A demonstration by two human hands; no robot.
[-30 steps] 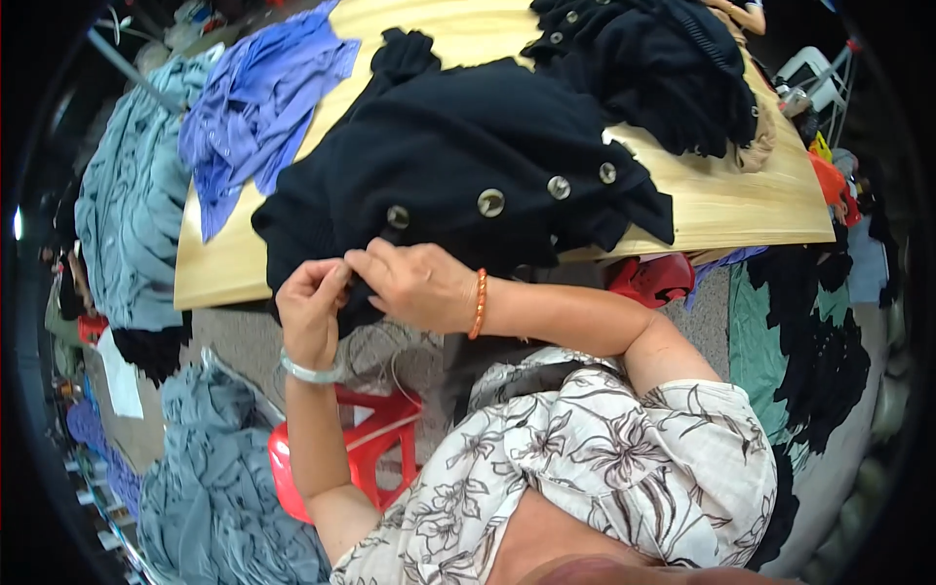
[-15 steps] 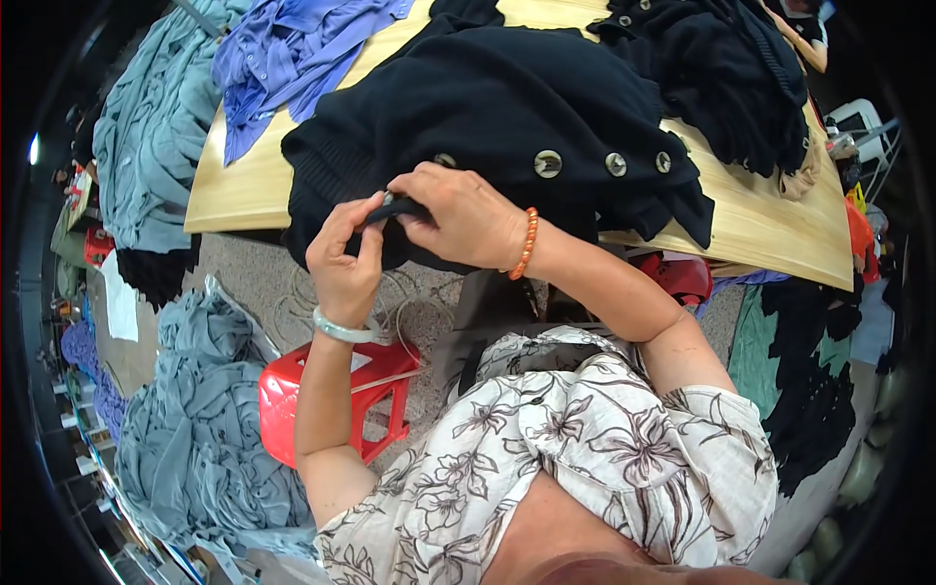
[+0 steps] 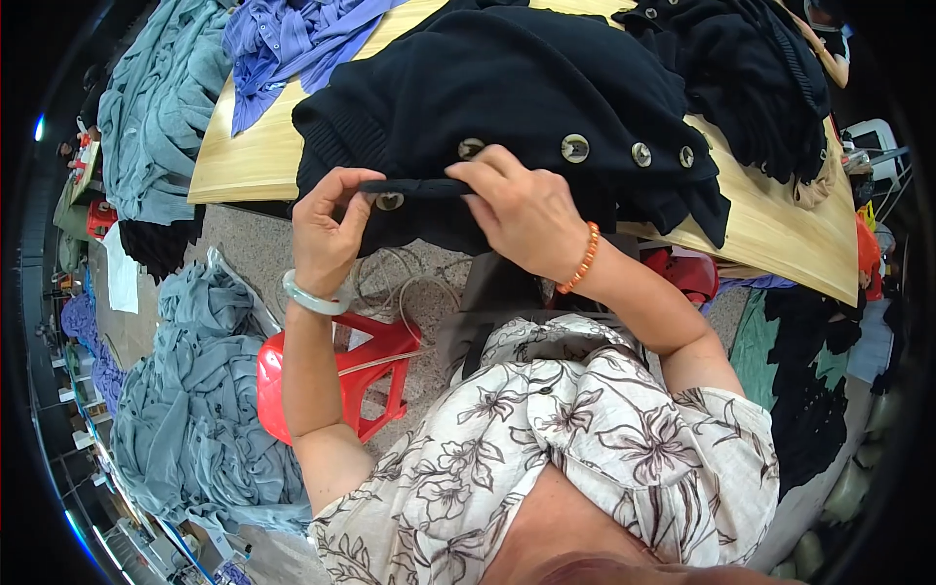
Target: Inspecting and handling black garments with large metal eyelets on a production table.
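head view: the left hand [image 3: 330, 234] was up at the near edge of the black knit cardigan [image 3: 507, 88]. its thumb & fingers were pinched shut on a thin black strip of the cardigan's edge [image 3: 414, 186]. the right hand [image 3: 526, 210] lay just beside it, palm down, fingers curled, w/ the fingertips pressed on the other end of the same strip. so the strip ran flat btwn both hands, pulled tight. a jade-green bangle [image 3: 314, 298] sat on the left wrist, an orange bead bracelet [image 3: 580, 259] on the right wrist.

the cardigan lay in a big heap on the wood table [image 3: 770, 234], w/ its near edge hanging over the table's side toward the person. a row of round silver buttons [image 3: 574, 148] ran along its front, to the right of the hands. one more button [image 3: 389, 201] sat just under the strip, btwn the 2 hands.

more black clothes [image 3: 751, 58] were piled at the far right of the table, touching the cardigan. a purple shirt [image 3: 292, 34] lay at the far left end of the table. grey-blue clothes [image 3: 156, 107] hung past the table's left end, & a big heap of grey-blue clothes [image 3: 200, 390] sat on the floor at the person's left. a red plastic stool [image 3: 336, 380] stood just beside that heap, under the left arm. some thin pale cords [image 3: 400, 288] lay on the floor near the stool. the person wore a white top w/ dark flowers [image 3: 565, 439].
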